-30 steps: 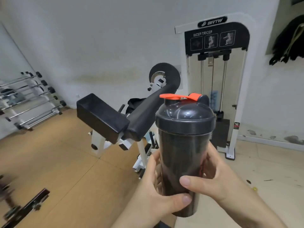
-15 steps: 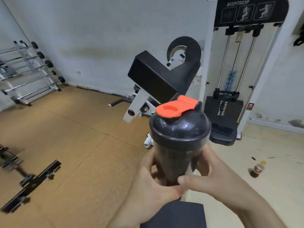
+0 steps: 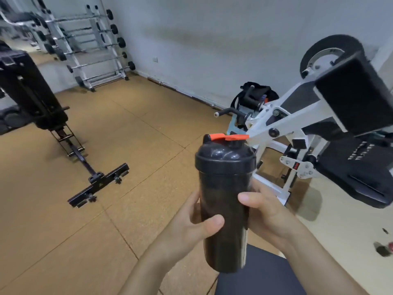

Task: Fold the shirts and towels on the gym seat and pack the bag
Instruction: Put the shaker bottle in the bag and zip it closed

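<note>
A black shaker bottle (image 3: 224, 188) with an orange flip cap stands upright in front of me, held in both hands. My left hand (image 3: 191, 225) grips its lower body from the left, thumb across the front. My right hand (image 3: 265, 211) wraps it from the right, thumb on the front. A dark padded gym seat (image 3: 259, 273) shows just below the bottle. A black bag (image 3: 254, 95) sits on the floor by the wall behind the white machine. No shirts or towels are in view.
A white arm-curl machine (image 3: 297, 116) with black pads stands right of the bottle. A black bench frame (image 3: 85, 165) lies on the brown floor at left. A barbell rack (image 3: 93, 50) lines the far wall. A small bottle (image 3: 385, 249) lies on the floor at right.
The view has swung left and down, bringing the bench frame and barbell rack into sight. The bottle stays in both hands, and its orange cap now points right.
</note>
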